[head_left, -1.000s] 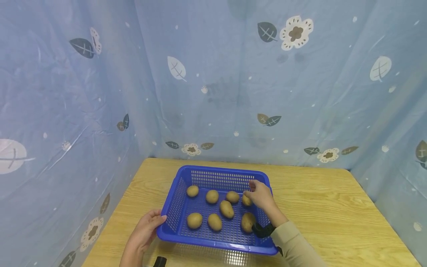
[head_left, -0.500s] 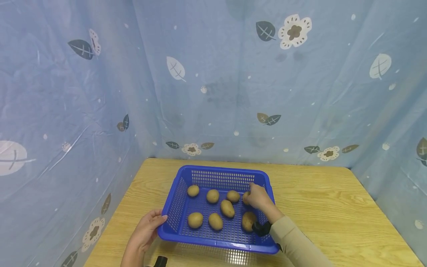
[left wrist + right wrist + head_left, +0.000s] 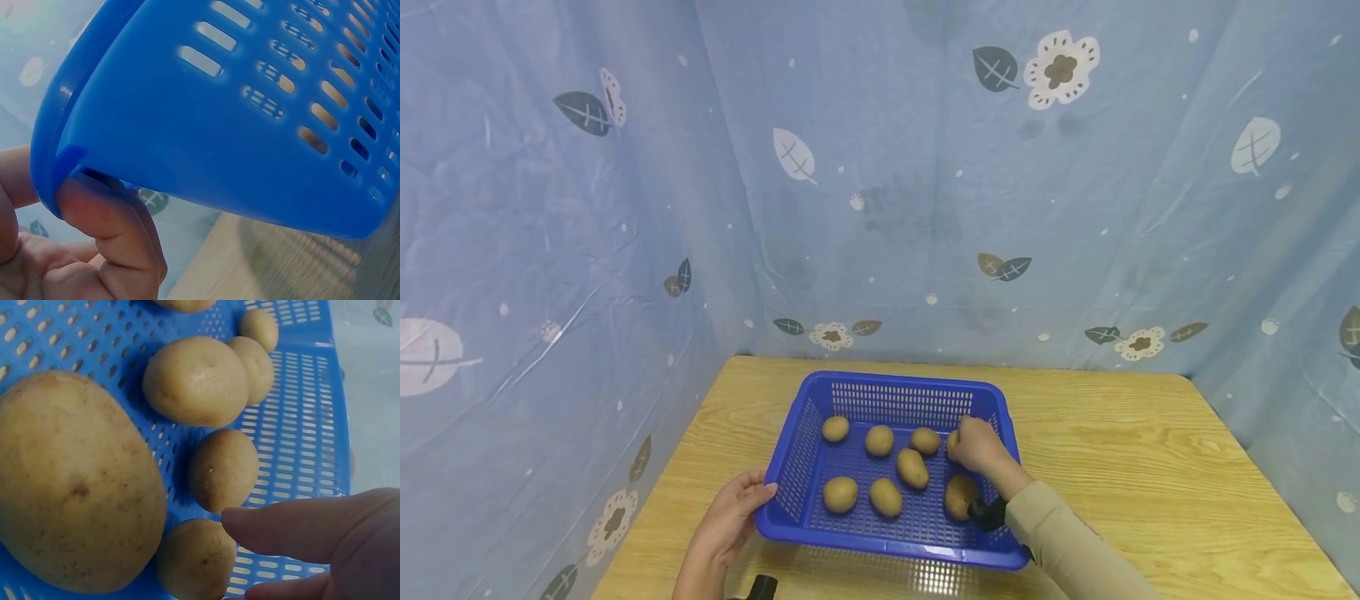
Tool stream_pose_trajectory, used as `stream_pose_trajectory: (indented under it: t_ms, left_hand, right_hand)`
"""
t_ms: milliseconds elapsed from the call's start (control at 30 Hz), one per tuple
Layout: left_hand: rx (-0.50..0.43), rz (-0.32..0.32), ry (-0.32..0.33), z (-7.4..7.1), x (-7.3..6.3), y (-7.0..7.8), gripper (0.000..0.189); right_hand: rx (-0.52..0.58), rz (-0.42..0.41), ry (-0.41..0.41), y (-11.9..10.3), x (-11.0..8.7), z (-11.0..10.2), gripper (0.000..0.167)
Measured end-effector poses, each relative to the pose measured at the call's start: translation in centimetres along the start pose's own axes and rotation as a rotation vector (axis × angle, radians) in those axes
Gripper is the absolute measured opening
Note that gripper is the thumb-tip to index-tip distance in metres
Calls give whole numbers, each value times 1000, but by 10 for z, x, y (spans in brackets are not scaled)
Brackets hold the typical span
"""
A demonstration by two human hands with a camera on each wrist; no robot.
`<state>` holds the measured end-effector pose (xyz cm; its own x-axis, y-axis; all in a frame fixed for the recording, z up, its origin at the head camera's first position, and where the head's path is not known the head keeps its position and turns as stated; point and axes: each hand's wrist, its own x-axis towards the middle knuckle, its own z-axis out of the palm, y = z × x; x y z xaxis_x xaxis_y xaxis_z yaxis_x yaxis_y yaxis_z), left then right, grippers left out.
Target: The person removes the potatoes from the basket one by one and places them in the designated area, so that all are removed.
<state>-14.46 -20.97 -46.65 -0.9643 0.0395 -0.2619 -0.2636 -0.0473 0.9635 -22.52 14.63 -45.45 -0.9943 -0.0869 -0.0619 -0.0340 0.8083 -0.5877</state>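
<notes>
One small potato (image 3: pixel 952 446), lying near the far right corner of the blue basket (image 3: pixel 895 547); the right hand (image 3: pixel 983 446) is pinching it between thumb and fingers. Probably light, firm, slightly slick; best taken round its middle. The basket, likely light and somewhat flexible: the left hand (image 3: pixel 733 508) is gripping its left edge. The left wrist view is showing fingers hooking under that edge, which the head view is hiding; the right wrist view is revealing specks on a large potato (image 3: pixel 78 487).

The table (image 3: pixel 1150 467) is yellow wood with wavy lines. A blue basket (image 3: pixel 887 547) sits on it — more wood shows to the basket's right than its left.
</notes>
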Motion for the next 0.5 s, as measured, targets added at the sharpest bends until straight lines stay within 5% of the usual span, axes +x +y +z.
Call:
stream_pose_trajectory:
  t_ms: [500]
  left_hand:
    - [3, 4, 19, 1, 1, -1, 31]
  right_hand:
    - [-144, -36, -20, 6, 7, 7, 37]
